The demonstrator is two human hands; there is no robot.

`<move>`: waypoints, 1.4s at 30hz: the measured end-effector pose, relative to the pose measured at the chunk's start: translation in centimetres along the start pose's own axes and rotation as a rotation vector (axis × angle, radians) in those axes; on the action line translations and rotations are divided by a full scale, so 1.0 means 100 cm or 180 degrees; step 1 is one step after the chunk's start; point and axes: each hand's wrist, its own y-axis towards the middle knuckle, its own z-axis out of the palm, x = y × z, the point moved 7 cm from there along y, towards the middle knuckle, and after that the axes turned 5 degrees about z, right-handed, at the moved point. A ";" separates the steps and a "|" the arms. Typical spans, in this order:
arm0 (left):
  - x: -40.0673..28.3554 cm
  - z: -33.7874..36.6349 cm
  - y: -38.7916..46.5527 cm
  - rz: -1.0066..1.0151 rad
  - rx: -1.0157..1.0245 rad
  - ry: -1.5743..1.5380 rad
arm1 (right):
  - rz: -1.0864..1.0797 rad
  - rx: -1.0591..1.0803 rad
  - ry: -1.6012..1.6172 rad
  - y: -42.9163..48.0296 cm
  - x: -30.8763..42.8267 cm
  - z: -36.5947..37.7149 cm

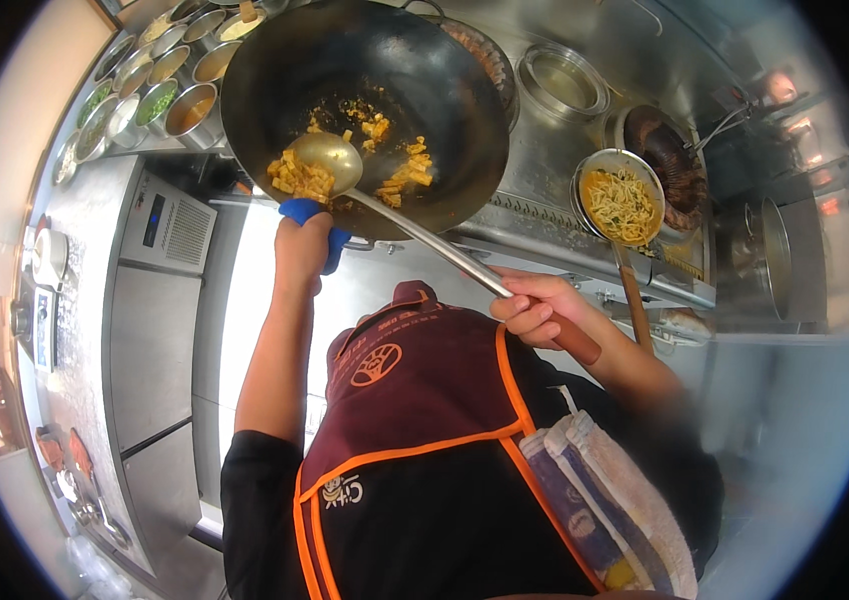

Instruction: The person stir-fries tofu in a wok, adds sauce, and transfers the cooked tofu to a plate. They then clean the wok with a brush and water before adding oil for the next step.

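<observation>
My left hand (pixel 301 246) grips the near rim of a large dark wok (pixel 424 90) through a folded blue cloth (pixel 336 250). The wok is tilted, its inside facing me. In my right hand (pixel 537 306) is the brown handle of a metal ladle (pixel 331 159). The ladle's bowl lies inside the wok, against a heap of yellow-brown chopped food pieces (pixel 295 178) at the near left. More such pieces (pixel 408 174) cling to the wok's middle and right side, with small crumbs farther up. The left fingers are partly hidden by the cloth.
Several metal seasoning containers (pixel 190 112) stand at the far left. On the right, a long-handled strainer or pan with noodle-like food (pixel 622 199) rests beside a dark burner (pixel 657 161). A lidless metal pot (pixel 563 81) sits behind. A steel counter (pixel 87 315) runs along my left.
</observation>
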 end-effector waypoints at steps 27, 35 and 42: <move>0.201 -0.057 -0.265 -0.0799 -0.1363 -0.1950 | 0.0857 -0.0259 -0.2925 0.016 -0.064 0.102; 0.288 -0.093 -0.418 -0.0902 -0.2418 -0.2508 | 0.2775 0.0651 -0.4197 0.127 -0.265 0.072; 0.325 -0.104 -0.488 -0.0624 -0.3268 -0.3036 | 0.2810 0.1063 -0.5886 0.170 -0.341 0.031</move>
